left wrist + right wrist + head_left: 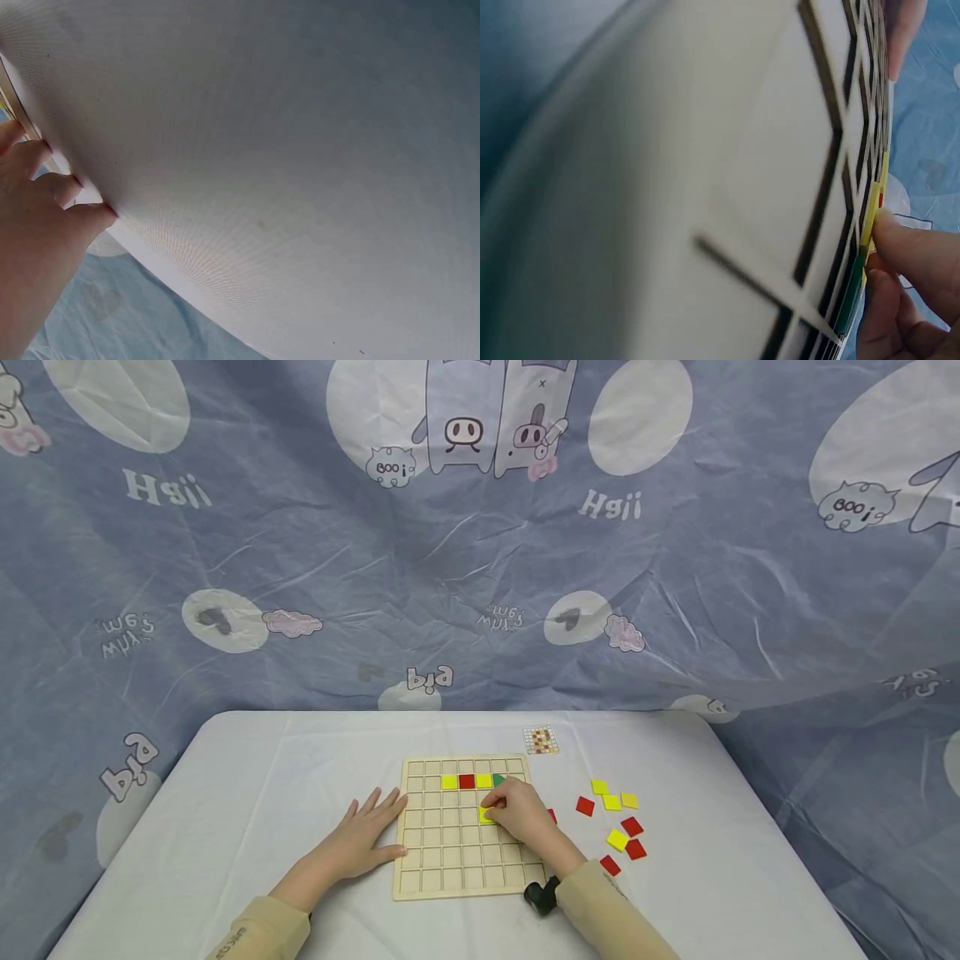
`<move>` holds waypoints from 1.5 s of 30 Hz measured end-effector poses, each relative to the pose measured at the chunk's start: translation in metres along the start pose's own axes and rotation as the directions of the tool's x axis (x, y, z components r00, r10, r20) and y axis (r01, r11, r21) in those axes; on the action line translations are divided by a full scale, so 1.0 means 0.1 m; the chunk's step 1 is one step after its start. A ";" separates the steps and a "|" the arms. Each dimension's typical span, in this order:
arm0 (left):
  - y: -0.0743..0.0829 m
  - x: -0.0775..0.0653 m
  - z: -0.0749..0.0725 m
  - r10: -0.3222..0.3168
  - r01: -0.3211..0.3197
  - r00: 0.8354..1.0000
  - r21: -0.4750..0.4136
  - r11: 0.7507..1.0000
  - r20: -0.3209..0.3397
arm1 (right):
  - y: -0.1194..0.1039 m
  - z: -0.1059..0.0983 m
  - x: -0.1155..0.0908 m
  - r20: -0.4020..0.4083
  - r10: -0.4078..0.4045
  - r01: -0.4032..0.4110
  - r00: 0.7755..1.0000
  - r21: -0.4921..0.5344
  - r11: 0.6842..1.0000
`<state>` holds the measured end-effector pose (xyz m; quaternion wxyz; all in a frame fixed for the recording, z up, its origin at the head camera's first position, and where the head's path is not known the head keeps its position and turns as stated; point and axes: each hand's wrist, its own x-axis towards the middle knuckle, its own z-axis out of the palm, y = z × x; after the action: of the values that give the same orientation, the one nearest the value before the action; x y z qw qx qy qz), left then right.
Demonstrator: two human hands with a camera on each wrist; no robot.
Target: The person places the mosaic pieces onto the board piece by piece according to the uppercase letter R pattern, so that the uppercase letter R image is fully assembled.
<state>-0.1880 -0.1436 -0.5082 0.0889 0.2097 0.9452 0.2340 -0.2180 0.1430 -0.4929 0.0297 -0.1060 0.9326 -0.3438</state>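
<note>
"How is the grip looking?"

"The right hand (522, 817) is pinching a yellow tile (486, 816), its fingertips closing down to the tile's thinness. That tile is sitting over the wooden board (433, 837), just below and right of the frame's centre. Whether it is lying fully in its cell, I cannot tell."

"And the left hand (360, 843)?"

"It is gripping nothing. Its fingers are spreading wide, and its thumb is touching the board's left edge."

"What is this placement asking for, in your judgement?"

"Squaring the tile to the thin ridges, pressing it flat, and letting the left hand be steadying the board without pushing it sideways."

"Where are the edges crowding?"

"A green piece (498, 779) is lying just above the fingers, ending a row of tiles (467, 782), so a careless knuckle is risking a nudge. A black object (538, 899) is sitting at the board's lower right corner, by the right sleeve (611, 910)."

"Any room?"

"Bare cells are stretching toward the board's lower left. Loose tiles (632, 827) are occupying the right side."
</note>
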 end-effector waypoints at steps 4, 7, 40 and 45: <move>0.00 0.01 0.00 -0.006 0.006 1.000 0.001 1.000 0.004 | 0.01 -0.01 -0.01 -0.005 -0.002 0.003 1.000 0.008 1.000; 0.01 0.00 0.00 -0.004 0.004 1.000 -0.001 1.000 0.003 | 0.04 -0.09 -0.03 -0.017 0.027 -0.026 0.999 0.046 0.999; -0.02 0.02 0.02 -0.021 0.021 1.000 -0.003 1.000 0.012 | 0.69 -0.47 -0.29 -0.047 0.258 -0.256 0.965 0.045 0.966; -0.02 0.02 0.02 -0.017 0.017 1.000 -0.007 1.000 0.011 | 0.68 -0.48 -0.30 -0.029 0.287 -0.285 0.958 0.056 0.957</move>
<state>-0.1901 -0.1438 -0.5107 0.0967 0.2027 0.9456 0.2353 -0.2072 0.2303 -0.5007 0.0645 0.0370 0.9293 -0.3617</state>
